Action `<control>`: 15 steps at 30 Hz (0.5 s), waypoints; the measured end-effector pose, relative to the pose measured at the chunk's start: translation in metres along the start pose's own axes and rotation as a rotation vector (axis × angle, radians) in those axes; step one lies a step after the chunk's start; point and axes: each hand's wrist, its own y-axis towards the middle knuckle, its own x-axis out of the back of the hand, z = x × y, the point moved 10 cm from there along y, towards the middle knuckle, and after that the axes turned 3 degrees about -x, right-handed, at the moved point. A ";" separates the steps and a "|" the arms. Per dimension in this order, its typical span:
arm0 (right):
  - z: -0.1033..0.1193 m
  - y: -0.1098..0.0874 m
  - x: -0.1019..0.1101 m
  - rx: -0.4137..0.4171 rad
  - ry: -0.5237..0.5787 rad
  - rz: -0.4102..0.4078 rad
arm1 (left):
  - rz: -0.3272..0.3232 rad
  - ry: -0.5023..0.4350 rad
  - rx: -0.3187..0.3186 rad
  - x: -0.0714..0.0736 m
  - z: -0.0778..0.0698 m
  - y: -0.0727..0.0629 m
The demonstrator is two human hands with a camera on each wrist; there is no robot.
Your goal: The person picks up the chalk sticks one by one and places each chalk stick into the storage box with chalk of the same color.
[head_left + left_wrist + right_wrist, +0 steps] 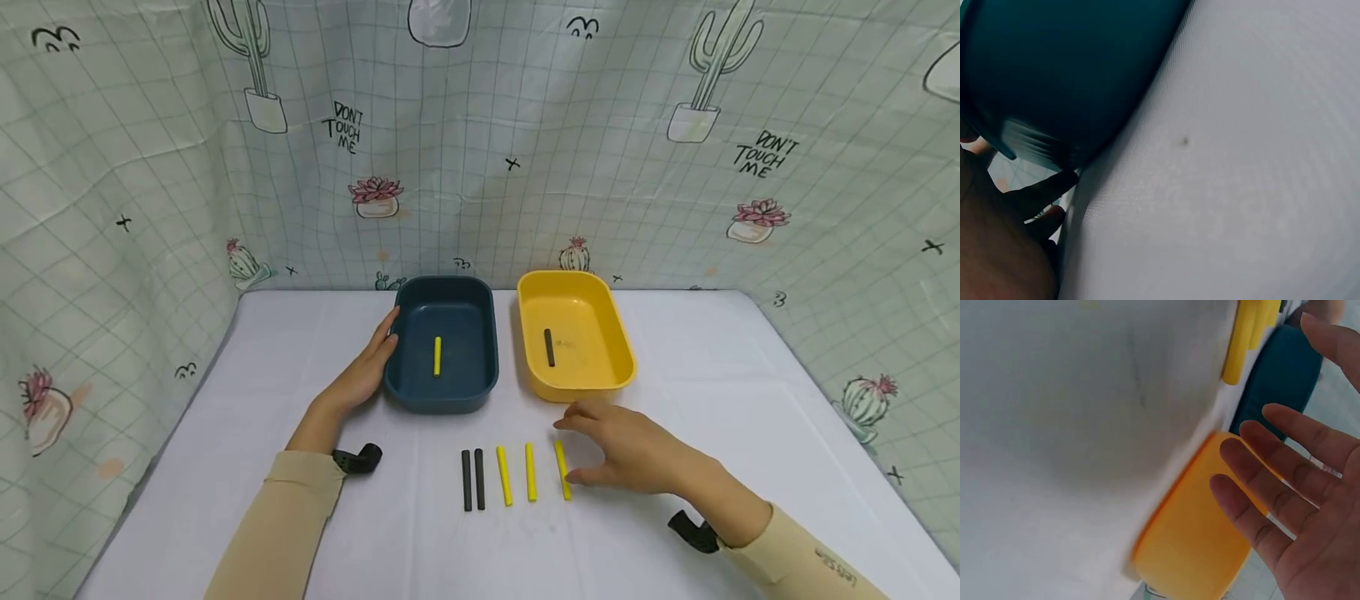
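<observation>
My left hand [362,377] rests against the left wall of a dark blue plastic tub [442,406], fingers along its side. One yellow stick [437,357] lies inside that tub. To the right, my right hand [637,450] is spread over the rightmost yellow stick [561,467], thumb and fingers apart on either side of its upper part. In the right wrist view the fingers [1272,506] are straight, with nothing between them. Two black sticks [480,479] and two more yellow sticks [531,472] lie in a row to the left of that hand.
A yellow plastic tub [581,392] stands right of the blue one, just beyond my right hand, with one black stick [549,348] inside. White cloth covers the table [420,550]. A printed curtain [480,125] hangs at the back and sides.
</observation>
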 end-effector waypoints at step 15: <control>-0.001 -0.002 -0.015 0.021 -0.006 0.006 | -0.012 -0.020 0.011 0.000 0.000 0.000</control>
